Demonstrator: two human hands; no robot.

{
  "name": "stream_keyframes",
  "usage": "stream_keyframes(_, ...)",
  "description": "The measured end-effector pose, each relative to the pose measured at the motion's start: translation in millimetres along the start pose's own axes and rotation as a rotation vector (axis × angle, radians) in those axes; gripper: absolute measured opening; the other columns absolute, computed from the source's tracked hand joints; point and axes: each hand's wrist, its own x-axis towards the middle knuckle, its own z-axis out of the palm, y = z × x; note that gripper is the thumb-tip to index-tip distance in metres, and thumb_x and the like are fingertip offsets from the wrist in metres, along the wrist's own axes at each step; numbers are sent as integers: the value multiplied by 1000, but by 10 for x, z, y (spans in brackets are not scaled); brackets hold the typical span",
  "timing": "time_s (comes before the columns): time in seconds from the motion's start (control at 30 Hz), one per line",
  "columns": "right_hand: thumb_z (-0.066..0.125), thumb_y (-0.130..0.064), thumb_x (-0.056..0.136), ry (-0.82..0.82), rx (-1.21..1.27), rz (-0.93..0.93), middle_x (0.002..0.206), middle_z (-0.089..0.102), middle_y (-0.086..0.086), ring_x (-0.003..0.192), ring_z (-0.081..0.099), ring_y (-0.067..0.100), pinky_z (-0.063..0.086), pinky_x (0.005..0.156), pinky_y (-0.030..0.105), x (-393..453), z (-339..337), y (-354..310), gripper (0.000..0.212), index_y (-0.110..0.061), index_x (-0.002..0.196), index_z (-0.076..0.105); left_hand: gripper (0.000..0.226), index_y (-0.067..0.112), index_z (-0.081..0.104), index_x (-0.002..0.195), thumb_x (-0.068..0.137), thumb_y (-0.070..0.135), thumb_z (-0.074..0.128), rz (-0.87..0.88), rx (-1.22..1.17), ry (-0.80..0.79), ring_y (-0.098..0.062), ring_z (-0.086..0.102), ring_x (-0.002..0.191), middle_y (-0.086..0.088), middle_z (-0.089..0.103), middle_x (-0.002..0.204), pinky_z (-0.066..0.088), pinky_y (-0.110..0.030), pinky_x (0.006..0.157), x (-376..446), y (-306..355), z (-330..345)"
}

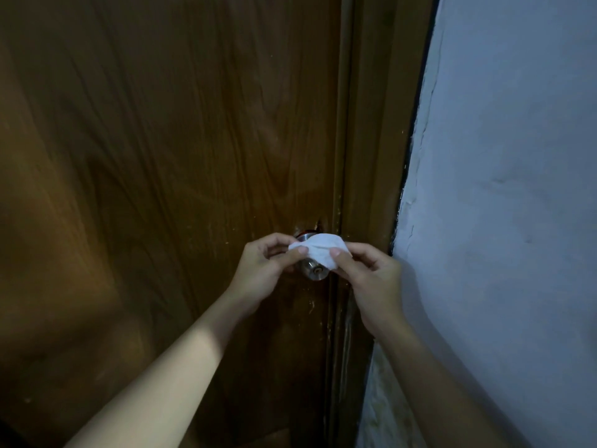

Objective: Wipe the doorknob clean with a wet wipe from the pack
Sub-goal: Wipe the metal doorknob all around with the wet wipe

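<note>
A round silver doorknob (316, 272) with a keyhole sticks out of the brown wooden door (168, 156), near its right edge. A crumpled white wet wipe (319, 248) lies draped over the top of the knob. My left hand (266, 270) pinches the wipe's left end between thumb and fingers. My right hand (368, 273) pinches its right end the same way. The upper half of the knob is hidden under the wipe. The pack of wipes is not in view.
The wooden door frame (371, 156) runs down just right of the knob. Beyond it stands a pale, rough painted wall (500, 189), close to my right forearm. The light is dim.
</note>
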Motion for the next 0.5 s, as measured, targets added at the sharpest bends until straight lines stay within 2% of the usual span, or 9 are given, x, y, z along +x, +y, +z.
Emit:
stream_keyframes(0.13, 66, -13, 81, 33, 5, -15, 87, 73, 5, 82, 71, 16, 59, 70, 33, 2, 61, -10, 11, -6, 89, 71, 7, 12, 61, 81, 84, 7, 57, -134, -269, -3, -12, 65, 83, -3, 67, 88, 55, -23, 73, -22, 9, -14)
stream_keyframes(0.23, 63, -10, 84, 51, 33, 10, 84, 71, -1, 79, 71, 10, 59, 63, 25, 19, 99, -12, 8, -7, 87, 71, 9, 11, 58, 86, 87, 5, 51, -178, -429, 22, -14, 69, 82, -5, 67, 91, 58, -25, 69, -18, 60, -20)
stream_keyframes(0.3, 63, -10, 84, 78, 19, 5, 85, 71, 0, 79, 70, 6, 58, 61, 22, 31, 111, -3, 8, -7, 88, 70, 11, 11, 55, 90, 88, 2, 48, -190, -445, 23, -17, 68, 85, -6, 65, 92, 59, -28, 70, -7, 90, -23)
stream_keyframes(0.4, 62, -13, 86, 140, -5, -13, 88, 71, 1, 82, 70, 8, 57, 62, 20, 53, 124, 16, 7, -11, 90, 68, 21, 11, 55, 98, 85, -4, 48, -224, -421, -14, -25, 62, 99, -10, 61, 104, 57, -31, 77, 0, 103, -33)
stream_keyframes(0.5, 61, -10, 86, 238, -38, -79, 89, 68, 2, 86, 68, 11, 58, 65, 22, 90, 108, 12, 6, -15, 88, 62, 34, 12, 56, 108, 81, -9, 52, -236, -405, 14, -21, 63, 95, -7, 60, 104, 57, -30, 75, 18, 91, -66)
